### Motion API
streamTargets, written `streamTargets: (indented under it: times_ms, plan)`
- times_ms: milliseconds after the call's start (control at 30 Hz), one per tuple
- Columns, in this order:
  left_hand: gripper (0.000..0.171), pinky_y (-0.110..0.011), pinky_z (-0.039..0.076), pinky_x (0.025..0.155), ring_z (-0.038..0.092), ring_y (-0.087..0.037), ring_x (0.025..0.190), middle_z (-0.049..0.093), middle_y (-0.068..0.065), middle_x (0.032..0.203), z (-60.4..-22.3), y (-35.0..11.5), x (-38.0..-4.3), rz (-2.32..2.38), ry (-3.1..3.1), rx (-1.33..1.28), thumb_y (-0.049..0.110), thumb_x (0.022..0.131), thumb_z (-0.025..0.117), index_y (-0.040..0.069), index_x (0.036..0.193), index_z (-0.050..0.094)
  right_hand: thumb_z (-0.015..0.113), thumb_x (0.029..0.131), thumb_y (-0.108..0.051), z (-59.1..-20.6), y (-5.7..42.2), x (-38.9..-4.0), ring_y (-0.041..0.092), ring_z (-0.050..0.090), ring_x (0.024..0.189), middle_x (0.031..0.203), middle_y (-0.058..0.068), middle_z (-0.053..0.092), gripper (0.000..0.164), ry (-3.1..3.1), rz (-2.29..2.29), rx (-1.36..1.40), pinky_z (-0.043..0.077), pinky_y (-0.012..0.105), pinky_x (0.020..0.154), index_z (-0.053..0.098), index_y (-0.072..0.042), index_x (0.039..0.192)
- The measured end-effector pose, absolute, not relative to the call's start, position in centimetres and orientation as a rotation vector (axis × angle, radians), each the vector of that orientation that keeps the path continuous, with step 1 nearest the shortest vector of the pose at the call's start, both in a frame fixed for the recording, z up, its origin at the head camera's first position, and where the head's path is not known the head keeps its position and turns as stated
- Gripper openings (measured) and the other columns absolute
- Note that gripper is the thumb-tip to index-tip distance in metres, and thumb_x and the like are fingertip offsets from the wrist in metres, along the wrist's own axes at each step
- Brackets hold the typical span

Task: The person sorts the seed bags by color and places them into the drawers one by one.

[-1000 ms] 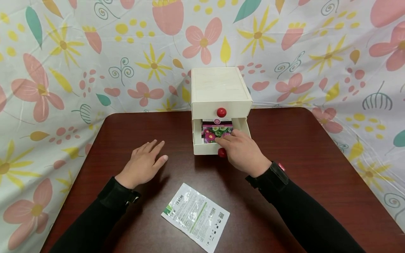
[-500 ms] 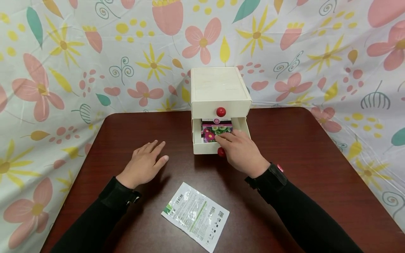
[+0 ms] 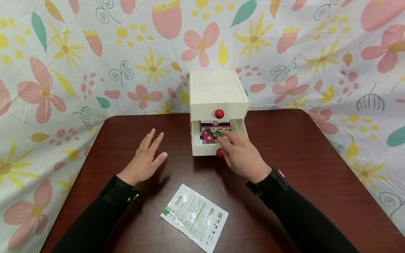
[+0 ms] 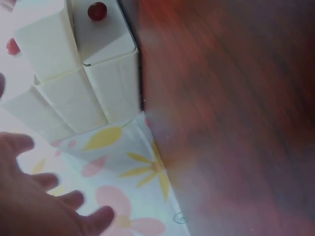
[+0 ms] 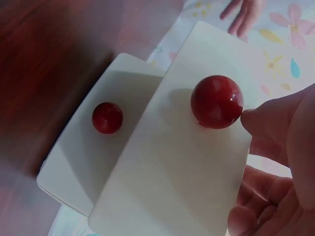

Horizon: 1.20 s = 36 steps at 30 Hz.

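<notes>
A small white drawer cabinet with red knobs stands at the back of the table. Its lower drawer is pulled out, and a packet printed with pink flowers lies inside. My right hand hangs over this drawer's front, fingers reaching over its rim above the packet. In the right wrist view, the thumb is right at the side of the drawer's red knob. My left hand hovers left of the cabinet with fingers spread, holding nothing. A white packet with printed text lies between the forearms.
The dark red-brown wooden table has rounded far corners. Behind it hangs a white cloth with a flower print, close to the cabinet's back. The upper drawer, with its own knob, is closed.
My left hand has lifted and tilted its fingers upward. The right fingers have drawn slightly back to the right over the packet, so the thumb shows near the knob. The head view tilted slightly.
</notes>
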<state>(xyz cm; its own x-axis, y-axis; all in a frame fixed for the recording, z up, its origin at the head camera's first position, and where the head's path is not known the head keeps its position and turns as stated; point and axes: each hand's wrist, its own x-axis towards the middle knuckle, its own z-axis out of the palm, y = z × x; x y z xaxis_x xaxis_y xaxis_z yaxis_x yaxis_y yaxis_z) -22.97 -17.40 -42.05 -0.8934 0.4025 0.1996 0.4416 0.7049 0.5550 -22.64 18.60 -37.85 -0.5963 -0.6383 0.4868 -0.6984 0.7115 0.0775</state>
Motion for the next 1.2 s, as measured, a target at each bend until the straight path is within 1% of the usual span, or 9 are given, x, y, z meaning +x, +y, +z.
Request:
streamTargets:
  times_ms: [133,233,333,500,633,800,933,1067,1200]
  plan:
    - [0.072,-0.070,0.021,0.106,0.000,-0.034,0.149,-0.007,-0.008,0.166,-41.1,-17.7,-24.7,-1.045,-2.704,-0.732,0.041,0.105,0.049,0.018,0.162,0.011,0.073,0.088,-0.013,-37.9,19.0,-22.2,0.040,0.052,0.118,0.135,0.028,0.051,0.043,-2.401,0.219,1.009,0.042,0.047,0.098,0.065,0.005,0.126]
    - [0.073,-0.066,0.025,0.107,0.002,-0.032,0.149,-0.004,-0.006,0.166,-39.8,-17.9,-26.1,-1.066,-2.595,-0.755,0.042,0.104,0.049,0.017,0.162,0.013,0.072,0.087,-0.013,-37.9,19.2,-21.9,0.041,0.048,0.125,0.140,0.030,0.046,0.045,-2.391,0.266,0.998,0.042,0.049,0.101,0.063,0.004,0.128]
    - [0.074,-0.064,0.020,0.110,0.003,-0.030,0.150,0.002,-0.006,0.166,-38.5,-18.0,-27.4,-1.064,-2.498,-0.818,0.048,0.104,0.046,0.016,0.162,0.015,0.069,0.088,-0.010,-37.9,19.5,-21.5,0.041,0.047,0.125,0.141,0.029,0.044,0.045,-2.400,0.292,0.985,0.042,0.048,0.102,0.062,0.002,0.130]
    - [0.079,-0.056,0.010,0.116,0.008,-0.027,0.150,0.012,-0.012,0.165,-36.4,-17.3,-29.6,-1.002,-2.347,-0.957,0.060,0.102,0.039,0.010,0.160,0.021,0.066,0.090,-0.008,-37.7,19.9,-20.9,0.039,0.049,0.115,0.140,0.026,0.043,0.043,-2.429,0.311,0.955,0.043,0.046,0.100,0.061,0.000,0.132]
    - [0.081,-0.049,0.011,0.118,0.011,-0.024,0.150,0.016,-0.010,0.164,-35.1,-16.4,-30.9,-1.000,-2.288,-1.022,0.063,0.101,0.038,0.007,0.159,0.025,0.067,0.090,-0.009,-37.6,20.0,-20.4,0.036,0.048,0.113,0.136,0.024,0.044,0.041,-2.451,0.314,0.945,0.046,0.043,0.096,0.062,-0.001,0.129]
    - [0.075,-0.045,0.018,0.117,0.015,-0.022,0.149,0.020,-0.007,0.164,-33.8,-14.7,-32.2,-1.044,-2.299,-1.041,0.050,0.099,0.047,0.006,0.157,0.030,0.067,0.089,-0.008,-37.9,19.9,-19.9,0.029,0.050,0.101,0.126,0.022,0.045,0.037,-2.455,0.358,0.937,0.051,0.036,0.080,0.063,-0.003,0.125]
    - [0.072,-0.044,0.018,0.117,0.018,-0.021,0.148,0.023,-0.009,0.163,-33.2,-13.3,-33.0,-1.076,-2.274,-1.084,0.041,0.096,0.049,0.004,0.156,0.033,0.068,0.088,-0.008,-38.4,19.7,-19.5,0.023,0.051,0.091,0.117,0.018,0.047,0.039,-2.453,0.414,0.930,0.051,0.031,0.069,0.063,-0.005,0.126]
    - [0.068,-0.044,0.020,0.116,0.022,-0.023,0.147,0.027,-0.014,0.160,-33.2,-12.0,-33.5,-1.117,-2.224,-1.141,0.039,0.097,0.048,0.001,0.153,0.036,0.070,0.088,-0.010,-38.8,19.6,-19.0,0.021,0.050,0.089,0.112,0.015,0.048,0.040,-2.464,0.426,0.934,0.050,0.029,0.066,0.064,-0.005,0.127]
    - [0.064,-0.044,0.021,0.116,0.024,-0.021,0.146,0.031,-0.013,0.159,-33.1,-10.9,-33.7,-1.120,-2.215,-1.168,0.040,0.100,0.044,0.002,0.152,0.040,0.070,0.089,-0.011,-39.0,19.7,-18.7,0.022,0.050,0.091,0.110,0.013,0.049,0.041,-2.478,0.421,0.944,0.050,0.029,0.068,0.063,-0.005,0.128]
